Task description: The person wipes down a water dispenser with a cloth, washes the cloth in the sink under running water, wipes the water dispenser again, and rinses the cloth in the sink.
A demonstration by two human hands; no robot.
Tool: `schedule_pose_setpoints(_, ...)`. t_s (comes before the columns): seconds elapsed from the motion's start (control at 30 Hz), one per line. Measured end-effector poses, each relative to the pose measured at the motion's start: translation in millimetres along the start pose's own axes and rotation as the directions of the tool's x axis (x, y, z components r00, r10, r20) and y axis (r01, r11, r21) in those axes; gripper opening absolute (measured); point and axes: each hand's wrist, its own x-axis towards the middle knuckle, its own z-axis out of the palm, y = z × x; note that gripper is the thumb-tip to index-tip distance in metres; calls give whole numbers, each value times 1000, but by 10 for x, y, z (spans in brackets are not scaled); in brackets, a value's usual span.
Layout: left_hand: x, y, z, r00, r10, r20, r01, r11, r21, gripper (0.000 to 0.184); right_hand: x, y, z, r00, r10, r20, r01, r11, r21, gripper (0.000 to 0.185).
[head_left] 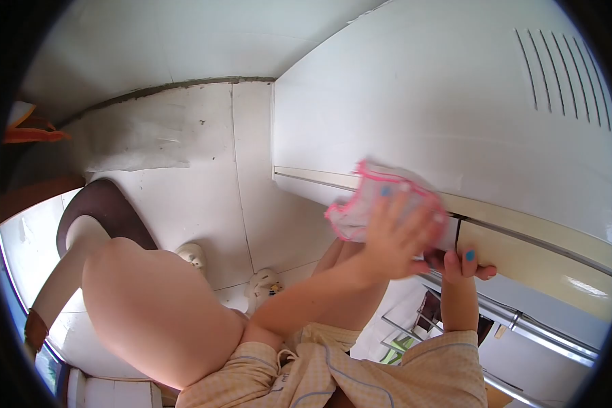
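Observation:
My left hand (398, 231), smeared by motion, presses a thin white cloth with pink edging (360, 211) against the cream-trimmed edge of a large white panel (401, 102). Its fingers lie over the cloth, bunching it. Just below and to the right, my right hand (466, 265) has its fingers curled at the lower edge of a glossy cream strip (551, 268). A blue nail shows on one finger. Near the hands, a dark narrow gap cuts across the trim.
Slots (568, 78) line the panel's far right. Below the strip runs a metal rail (547, 334), with a green item (398, 347) lower down. My bare legs (160, 306) and pale clogs (262, 287) are over the tiled floor (183, 149). A brown chair (105, 211) stands left.

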Motion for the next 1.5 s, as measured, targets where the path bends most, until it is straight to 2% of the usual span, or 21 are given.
schedule_pose_setpoints(0.13, -33, -95, -10, 998, 47, 40, -44, 995, -90, 45, 40, 1, 71, 998, 26, -60, -26, 1000, 7, 39)
schedule_pose_setpoints(0.2, -264, -311, 62, 994, 24, -107, -15, 996, 84, 41, 56, 17, 85, 996, 52, -76, -52, 999, 4, 40)
schedule_pose_setpoints(0.3, -835, -850, 115, 879, -450, -159, 458, 889, 12, 46, 3, 51, 37, 998, -9, -67, 10, 1000, 15, 41)
schedule_pose_setpoints(0.43, -1251, -1404, -39, 789, -602, -124, 613, 784, 96, 54, -28, 22, 19, 997, -37, -67, 35, 999, -26, 40)
schedule_pose_setpoints(0.53, -1423, -1663, -30, 678, -680, -279, 731, 663, 162, 56, -79, -8, -72, 999, 18, 27, -15, 994, -112, 40)
schedule_pose_setpoints(0.57, -1376, -1683, -51, 282, -932, -230, 770, 362, -525, 58, -90, 22, -78, 998, 10, 67, -6, 998, -58, 39)
schedule_pose_setpoints(0.6, -1295, -1665, -75, -45, -992, 115, 359, -124, -925, 61, -101, 30, -108, 996, 6, 88, -3, 999, -37, 39)
schedule_pose_setpoints(0.7, -1440, -1668, -60, -122, -979, 163, 402, -198, -894, 56, -234, -51, -205, 995, 8, 103, -1, 997, -76, 39)
schedule_pose_setpoints(0.77, -830, -1131, -63, 2, -995, 101, 449, -89, -889, 60, -369, -133, -230, 996, 11, 86, 0, 992, -125, 39)
schedule_pose_setpoints(0.83, -737, -846, 143, 211, -977, -38, 437, 129, -890, 62, -338, -133, -188, 997, 16, 74, -4, 989, -148, 39)
schedule_pose_setpoints(0.93, -452, -287, 223, 125, -990, -72, 586, 132, -800, 61, -144, -54, -65, 998, 46, 37, -42, 994, -106, 39)
schedule_pose_setpoints(0.97, -384, -169, 163, 534, -817, -217, 667, 565, -485, 60, -134, -53, -67, 998, 48, 29, -45, 993, -110, 39)
schedule_pose_setpoints(1.0, -357, -131, 136, 858, -487, -163, 480, 874, -79, 58, -129, -61, -75, 998, 52, 23, -49, 993, -111, 39)
schedule_pose_setpoints(1.03, -358, -192, 132, 858, -486, -166, 480, 874, -74, 58, -124, -69, -83, 998, 55, 18, -53, 992, -111, 39)
schedule_pose_setpoints(1.1, -357, -376, 99, 977, -140, -159, 150, 987, 53, 59, -154, -63, -118, 997, 66, 50, -61, 994, -88, 38)
schedule_pose_setpoints(1.23, -450, -526, 36, 985, -146, -91, 150, 988, 33, 54, -214, -38, -94, 1000, -10, -18, 9, 997, -78, 38)
schedule_pose_setpoints(1.33, -754, -893, 110, 857, -469, -216, 483, 876, 15, 42, -90, 11, 14, 991, -41, -131, 28, 994, -106, 41)
schedule_pose_setpoints(1.4, -918, -1216, 33, 805, -542, -240, 553, 833, -29, 39, -171, -22, -55, 995, -80, -66, 73, 992, -106, 39)
schedule_pose_setpoints(1.43, -1062, -1364, 20, 575, -789, -218, 632, 597, -495, 40, -190, -38, -78, 994, -86, -63, 79, 991, -112, 39)
schedule_pose_setpoints(1.47, -1184, -1477, 23, 330, -943, -38, 508, 211, -835, 40, -200, -56, -97, 997, -68, -34, 64, 992, -107, 39)
schedule_pose_setpoints(1.5, -1262, -1550, 16, 336, -941, -31, 505, 208, -838, 40, -214, -62, -122, 999, -50, -6, 49, 993, -105, 38)
